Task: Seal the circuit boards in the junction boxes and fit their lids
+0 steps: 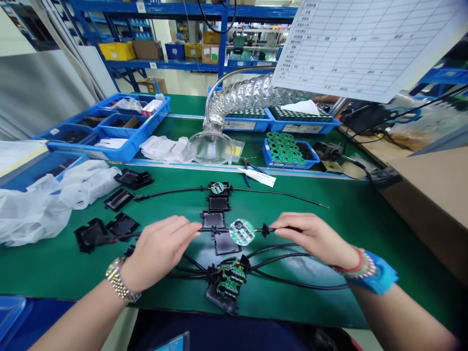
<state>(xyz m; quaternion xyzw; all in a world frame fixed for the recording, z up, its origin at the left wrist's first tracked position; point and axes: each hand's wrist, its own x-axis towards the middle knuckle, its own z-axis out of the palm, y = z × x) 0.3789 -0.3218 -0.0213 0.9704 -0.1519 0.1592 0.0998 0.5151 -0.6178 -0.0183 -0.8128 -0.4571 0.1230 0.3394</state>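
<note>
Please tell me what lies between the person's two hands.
In the head view: a round green circuit board, with black cable and a black fitting on either side.

Your left hand (161, 246) and right hand (310, 233) have a circuit board (242, 232) between them; nearer you lies a pile of boards (232, 282) on the table (285, 308); behind are pliers (247, 181), with a tray (120, 155) farther left, a hood (212, 150) just left of the pliers and a bin (292, 166) to their right
</note>
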